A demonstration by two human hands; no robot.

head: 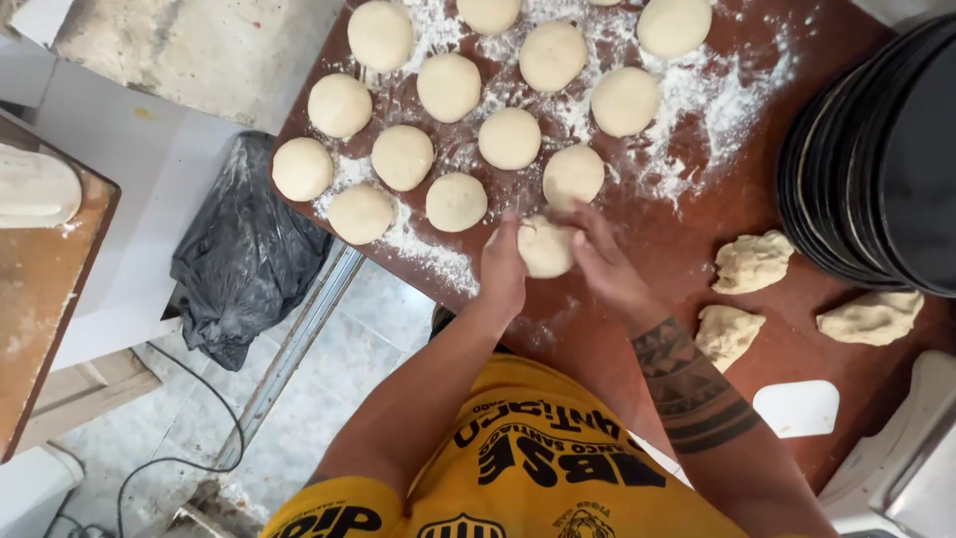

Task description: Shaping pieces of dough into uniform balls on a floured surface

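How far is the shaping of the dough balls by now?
Done: about fourteen round dough balls lie on the floured board. In hand: the left hand and right hand cup one ball. Left: three rough dough pieces.

You stand in a bakery-style kitchen: a floured reddish worktop (697, 249) carries rows of round dough balls (448, 87), rough dough pieces (752, 261), a white scraper (797, 407), and a stack of dark round pans (876, 159) beside them.
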